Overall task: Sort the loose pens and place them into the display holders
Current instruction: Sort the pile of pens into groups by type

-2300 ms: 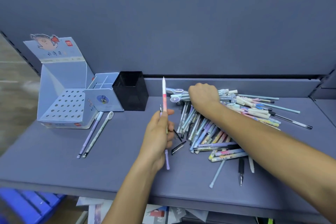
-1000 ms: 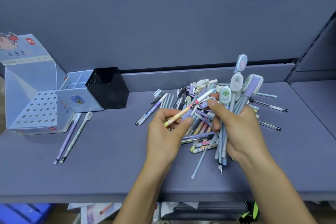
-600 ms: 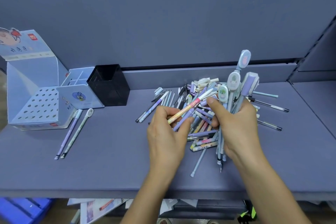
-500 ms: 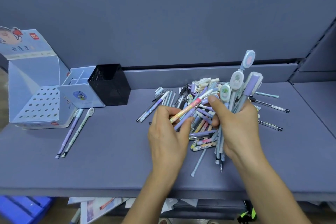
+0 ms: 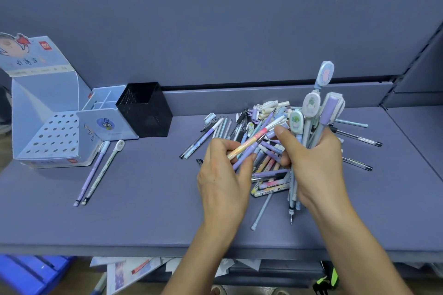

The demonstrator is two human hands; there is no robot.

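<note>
A heap of loose pens (image 5: 261,132) lies on the grey shelf (image 5: 148,211) right of centre. My right hand (image 5: 316,165) grips an upright bunch of pens (image 5: 311,112) with flat charm tops, tips pointing down. My left hand (image 5: 225,175) pinches two pens, one pink-and-yellow (image 5: 249,143) and one purple, slanting up to the right toward my right thumb. At the left stand a light-blue perforated display holder (image 5: 55,136), a blue divided holder (image 5: 105,122) and a black mesh cup (image 5: 146,110).
Two pens (image 5: 98,172) lie side by side on the shelf in front of the display holder. Clear pens (image 5: 357,137) stick out to the right of the heap. The shelf's front edge runs below my wrists; a blue crate (image 5: 31,270) and papers lie underneath.
My right hand has lifted a bunch of charm-topped pens out of the heap and come close to my left hand. In the last half second both hands barely moved.
</note>
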